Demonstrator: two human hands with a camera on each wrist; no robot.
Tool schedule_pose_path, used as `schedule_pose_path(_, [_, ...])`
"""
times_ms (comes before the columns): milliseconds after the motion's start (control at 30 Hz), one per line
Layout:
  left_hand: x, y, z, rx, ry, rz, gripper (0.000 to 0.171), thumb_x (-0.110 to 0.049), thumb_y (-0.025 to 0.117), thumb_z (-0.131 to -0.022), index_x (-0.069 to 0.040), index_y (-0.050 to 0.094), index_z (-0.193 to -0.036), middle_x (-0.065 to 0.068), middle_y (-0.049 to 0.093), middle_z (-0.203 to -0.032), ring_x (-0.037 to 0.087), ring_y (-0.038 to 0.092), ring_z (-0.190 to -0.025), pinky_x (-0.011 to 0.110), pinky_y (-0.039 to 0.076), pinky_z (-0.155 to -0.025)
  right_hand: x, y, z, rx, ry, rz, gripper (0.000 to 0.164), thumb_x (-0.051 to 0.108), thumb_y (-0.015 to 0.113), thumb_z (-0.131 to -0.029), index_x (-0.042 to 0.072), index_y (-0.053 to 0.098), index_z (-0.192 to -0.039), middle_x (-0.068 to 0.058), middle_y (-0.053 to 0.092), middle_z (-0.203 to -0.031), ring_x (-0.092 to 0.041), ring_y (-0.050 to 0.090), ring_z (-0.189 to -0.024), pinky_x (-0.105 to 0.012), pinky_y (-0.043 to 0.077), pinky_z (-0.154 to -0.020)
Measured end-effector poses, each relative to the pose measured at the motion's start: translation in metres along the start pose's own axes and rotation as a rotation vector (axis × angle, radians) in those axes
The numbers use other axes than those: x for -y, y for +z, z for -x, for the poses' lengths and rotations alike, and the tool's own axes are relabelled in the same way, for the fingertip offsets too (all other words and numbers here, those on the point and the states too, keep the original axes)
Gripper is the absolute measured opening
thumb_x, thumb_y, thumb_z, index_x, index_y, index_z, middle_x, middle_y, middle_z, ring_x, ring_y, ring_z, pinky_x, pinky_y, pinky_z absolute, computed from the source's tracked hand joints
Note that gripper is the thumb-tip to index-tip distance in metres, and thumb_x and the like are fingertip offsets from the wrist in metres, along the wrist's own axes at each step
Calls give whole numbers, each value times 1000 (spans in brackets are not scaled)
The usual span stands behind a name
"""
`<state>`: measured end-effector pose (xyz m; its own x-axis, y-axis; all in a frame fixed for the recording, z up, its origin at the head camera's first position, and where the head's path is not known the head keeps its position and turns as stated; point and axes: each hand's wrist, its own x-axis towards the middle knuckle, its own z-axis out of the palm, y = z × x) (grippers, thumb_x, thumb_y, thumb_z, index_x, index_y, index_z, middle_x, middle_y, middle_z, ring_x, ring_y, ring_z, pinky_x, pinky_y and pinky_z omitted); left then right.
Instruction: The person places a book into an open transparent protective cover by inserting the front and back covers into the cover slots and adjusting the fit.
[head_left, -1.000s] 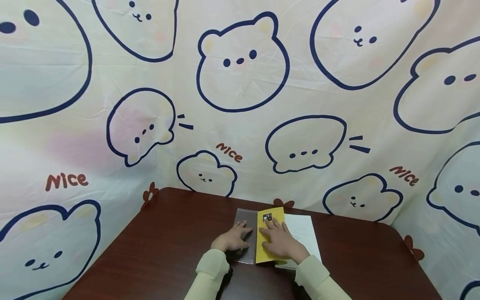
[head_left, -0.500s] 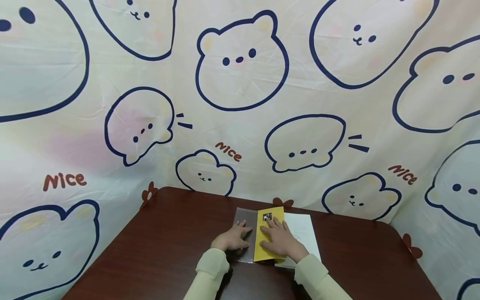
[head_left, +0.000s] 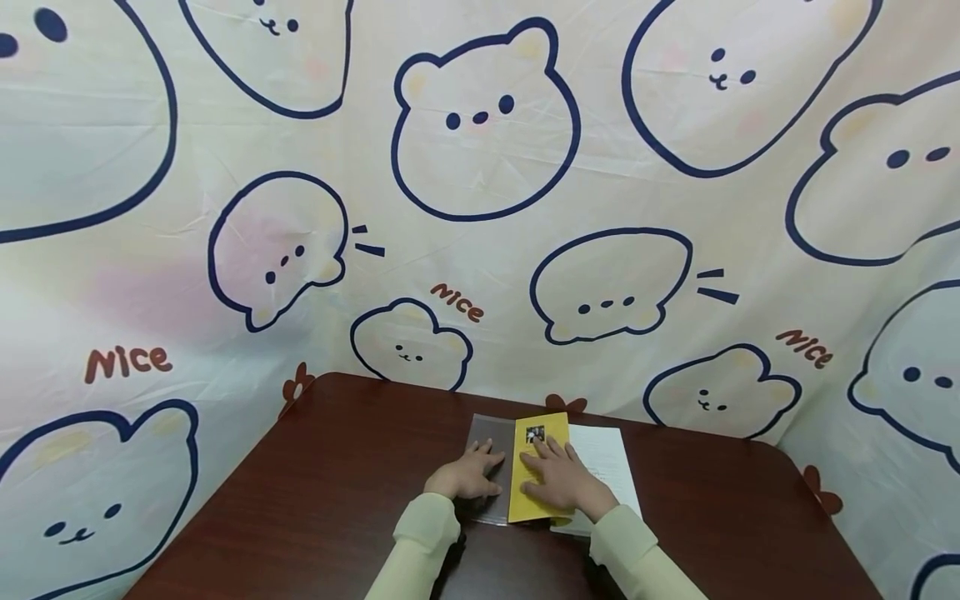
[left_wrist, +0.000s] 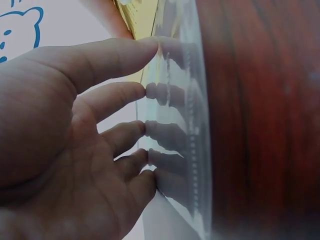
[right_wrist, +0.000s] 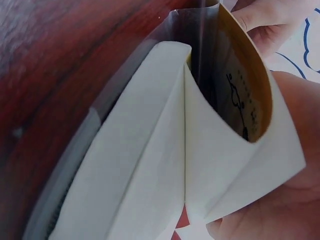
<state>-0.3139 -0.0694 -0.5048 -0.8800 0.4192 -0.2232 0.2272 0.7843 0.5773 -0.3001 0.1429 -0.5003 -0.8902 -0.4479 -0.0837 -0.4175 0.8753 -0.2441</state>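
An opened book lies on the brown table, with a clear plastic sleeve (head_left: pixel 491 429) over its left side, a yellow flap (head_left: pixel 551 423) in the middle and a white page (head_left: pixel 603 454) to the right. My left hand (head_left: pixel 463 475) rests on the plastic; in the left wrist view its fingertips touch the glossy sheet (left_wrist: pixel 170 115), which mirrors them. Spread fingers of my right hand (head_left: pixel 558 479) press the yellow flap, just below a small printed photo. The right wrist view shows the flap bowed up from the white pages (right_wrist: pixel 145 145), with the right hand (right_wrist: pixel 280 215) partly behind it.
The dark brown table (head_left: pixel 337 483) reaches back to a cream cloth backdrop (head_left: pixel 487 183) printed with cartoon bears. Cloth also hangs along the left and right sides.
The lower part of the yellow flap has shifted slightly left and up under my right hand. Both hands have stayed nearly in place.
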Motion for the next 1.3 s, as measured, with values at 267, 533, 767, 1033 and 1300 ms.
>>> schedule_pose_path(267, [-1,-1,1,-3,-10,5,62,-24,74,-94,-14,51,-151,14,29,-166,38,18,-156,65,28,-117,0,-4,1,9,3,-8,56,41,62,-100,10,57,-146,-22,38,-160,-45,26,-151,-67,18,-119])
schedule_pose_path(533, [0,-1,-2,-3,-1,-1,63,-26,74,-93,-15,51,-151,13,29,-166,38,17,-156,65,28,-116,-1,-5,2,15,31,0,55,40,63,-98,11,59,-144,-21,40,-159,-44,27,-151,-66,18,-119])
schedule_pose_path(767, [1,-1,-1,7,7,-3,63,-26,73,-94,-15,50,-151,13,28,-167,38,16,-156,65,28,-116,0,-5,2,24,33,-21,54,40,64,-98,12,59,-144,-20,40,-159,-44,26,-151,-67,17,-119])
schedule_pose_path(1033, [1,-3,-1,0,7,-2,60,-25,73,-95,-15,52,-151,12,29,-166,37,18,-156,64,29,-117,2,-5,-2,7,19,-39,55,39,64,-97,10,59,-144,-20,42,-158,-46,26,-151,-68,15,-119])
schedule_pose_path(1300, [1,0,-3,-8,-7,7,59,-24,72,-95,-16,53,-150,11,29,-166,36,18,-156,63,30,-116,6,-4,-3,5,-19,-87,55,36,65,-98,6,58,-144,-24,39,-159,-48,23,-151,-69,11,-119])
